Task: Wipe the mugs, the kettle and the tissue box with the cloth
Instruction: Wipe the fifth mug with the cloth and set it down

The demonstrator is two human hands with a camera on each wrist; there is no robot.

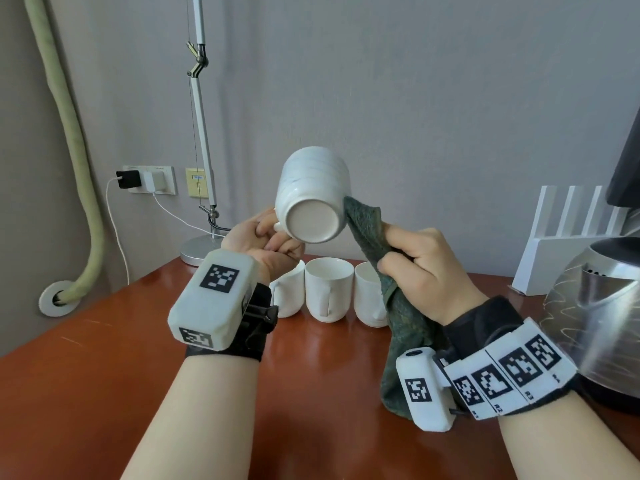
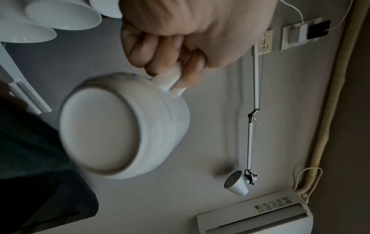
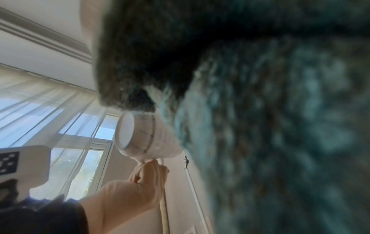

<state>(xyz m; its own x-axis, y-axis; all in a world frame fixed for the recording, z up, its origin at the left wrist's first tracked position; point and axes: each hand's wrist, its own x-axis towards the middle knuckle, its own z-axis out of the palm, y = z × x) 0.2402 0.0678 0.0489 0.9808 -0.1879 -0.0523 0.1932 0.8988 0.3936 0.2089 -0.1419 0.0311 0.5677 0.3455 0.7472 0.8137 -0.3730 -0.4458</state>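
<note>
Mug (image 1: 313, 195) hangs tipped above the counter (image 1: 104, 358), base toward the head camera, its handle gripped by the left hand (image 1: 266, 242). Right hand (image 1: 420, 271) clutches the green cloth (image 1: 367, 230) (its top edge touching the mug's side). Three more mugs (image 1: 327, 292) stand below, the kettle (image 1: 595, 313) at right.

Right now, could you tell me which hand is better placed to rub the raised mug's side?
The right hand: it grips the cloth, whose tip already touches the raised mug. The left hand is occupied gripping the handle.
</note>
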